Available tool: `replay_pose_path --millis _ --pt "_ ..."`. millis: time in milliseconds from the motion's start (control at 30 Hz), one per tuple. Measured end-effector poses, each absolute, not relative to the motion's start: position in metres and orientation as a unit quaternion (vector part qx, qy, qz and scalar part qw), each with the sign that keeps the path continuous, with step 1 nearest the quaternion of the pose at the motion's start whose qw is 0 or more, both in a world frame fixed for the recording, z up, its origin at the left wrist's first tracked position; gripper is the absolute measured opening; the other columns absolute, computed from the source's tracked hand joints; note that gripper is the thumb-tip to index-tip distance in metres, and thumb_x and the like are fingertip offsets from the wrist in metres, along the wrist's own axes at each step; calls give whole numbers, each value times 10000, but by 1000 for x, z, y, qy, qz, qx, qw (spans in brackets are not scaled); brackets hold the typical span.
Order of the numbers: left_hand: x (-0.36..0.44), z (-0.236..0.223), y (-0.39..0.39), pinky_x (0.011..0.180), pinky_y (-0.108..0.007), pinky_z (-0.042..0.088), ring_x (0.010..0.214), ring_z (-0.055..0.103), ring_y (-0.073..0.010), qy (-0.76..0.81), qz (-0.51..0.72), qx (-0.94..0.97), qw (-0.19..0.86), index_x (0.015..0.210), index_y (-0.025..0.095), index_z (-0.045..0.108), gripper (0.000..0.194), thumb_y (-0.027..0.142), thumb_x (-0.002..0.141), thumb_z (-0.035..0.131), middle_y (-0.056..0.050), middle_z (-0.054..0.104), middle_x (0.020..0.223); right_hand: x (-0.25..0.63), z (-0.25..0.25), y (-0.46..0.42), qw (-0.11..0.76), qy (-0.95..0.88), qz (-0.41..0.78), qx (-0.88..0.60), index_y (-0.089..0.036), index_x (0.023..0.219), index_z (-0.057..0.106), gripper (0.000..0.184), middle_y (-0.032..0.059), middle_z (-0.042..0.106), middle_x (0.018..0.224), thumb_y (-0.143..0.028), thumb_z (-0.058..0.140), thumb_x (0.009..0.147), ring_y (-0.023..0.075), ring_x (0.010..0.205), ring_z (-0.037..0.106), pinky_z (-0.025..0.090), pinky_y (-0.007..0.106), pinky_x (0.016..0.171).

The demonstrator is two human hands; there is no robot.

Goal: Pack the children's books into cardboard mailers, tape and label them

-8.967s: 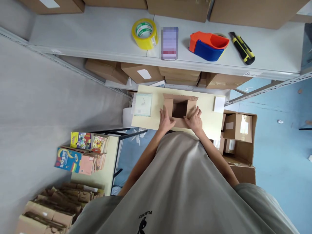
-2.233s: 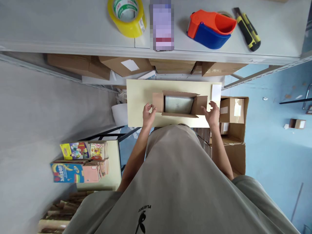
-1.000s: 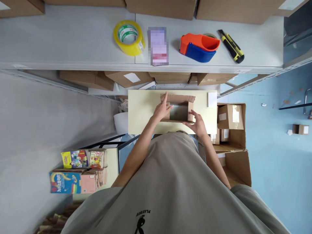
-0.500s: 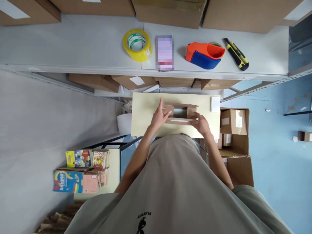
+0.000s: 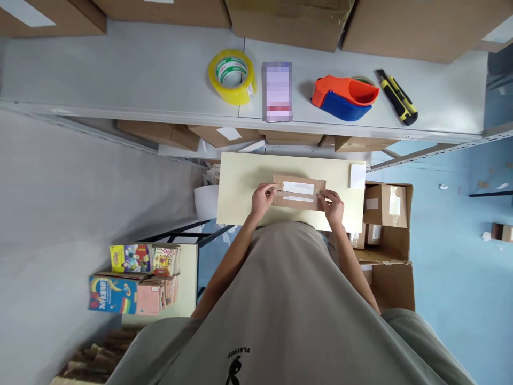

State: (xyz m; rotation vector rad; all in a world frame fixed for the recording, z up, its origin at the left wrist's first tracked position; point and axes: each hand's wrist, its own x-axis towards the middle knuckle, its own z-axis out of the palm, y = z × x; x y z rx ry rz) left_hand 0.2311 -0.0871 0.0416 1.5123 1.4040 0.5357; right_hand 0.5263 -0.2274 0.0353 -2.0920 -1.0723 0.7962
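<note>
On the table point(image 5: 240, 187), we grip the box point(image 5: 300, 194), left hand point(image 5: 262, 200) at its nine-o'clock end, right hand point(image 5: 332, 207) at three. Tabletop stretches past both; our shirt point(image 5: 296, 299) covers some of its six-o'clock edge. Flaps point(image 5: 288, 179) hide the inside; cartons point(image 5: 288, 24) at twelve are cut off.

Head camera, sole view: worn on head, facing forward and down.
Wide field; grey shelf point(image 5: 160, 64) close at top, wearer's shirt point(image 5: 296, 299) near at bottom, cream tabletop point(image 5: 242, 176) farther below, mid-frame.
</note>
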Motion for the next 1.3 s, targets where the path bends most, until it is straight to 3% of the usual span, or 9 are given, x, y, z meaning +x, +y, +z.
replay_pose_path --millis 133,300,500,667,867,967,1033,1167,1300 --pt "232 41 -83 1162 -433 674 1111 880 -250 584 175 635 475 1238 261 908 277 151 1065 722 -99 804 1599 527 21 -225 401 -345 321 -785 -199 1178 926 511 197 838 1404 -651 761 1008 359 1314 807 748 506 1029" --pt "216 46 -70 1261 -437 650 1361 853 -298 577 137 658 464 1331 257 930 344 143 1105 696 -73 770 1636 512 15 -217 426 -327 319 -781 -216 1140 941 546 182 847 1363 -716 768 1007 340 1247 822 684 532 1168" --pt "199 54 -62 1291 -475 639 1418 827 -319 549 92 705 441 1438 265 888 445 79 1086 687 -105 712 1708 492 16 -213 426 -327 329 -777 -218 1129 940 668 186 832 1357 -833 710 1004 351 1251 819 718 549 1111" --pt "213 75 -61 1400 -582 532 1636 660 -395 513 108 770 362 1304 218 906 351 70 1009 785 -148 691 1737 500 41 -203 420 -378 311 -765 -201 1066 931 762 215 812 1392 -913 666 1000 340 1097 843 771 535 922" --pt "273 139 -22 1266 -489 648 1374 834 -293 389 243 800 386 1360 231 849 286 186 1137 677 -120 868 1457 537 145 -124 442 -531 58 -721 -245 1301 883 464 195 814 1443 -604 613 1186 386 1351 776 622 612 1224" --pt "316 186 2 1247 -464 654 1347 843 -276 330 307 809 376 1390 237 836 289 227 1164 657 -107 876 1443 557 198 -68 349 -588 -21 -730 -230 1532 761 450 218 732 1610 -472 607 1186 427 1478 665 534 653 1263" --pt "341 215 11 1264 -453 639 1379 826 -272 291 331 822 361 1413 234 833 306 240 1176 641 -109 871 1453 566 219 -33 253 -609 -31 -751 -129 1625 663 542 286 689 1636 -379 633 1145 461 1480 627 491 656 1260" --pt "365 242 12 1246 -434 644 1344 837 -268 246 348 830 360 1368 225 843 289 229 1174 629 -113 876 1426 580 230 13 108 -630 8 -769 40 1569 605 562 360 762 1430 -223 642 1074 460 1412 656 427 611 1292" --pt "355 227 -3 1237 -445 651 1331 845 -276 256 355 806 399 1331 227 831 259 225 1162 635 -118 886 1397 580 221 3 148 -618 25 -772 -20 1519 593 479 315 810 1266 -242 614 1096 447 1259 727 498 594 1210"
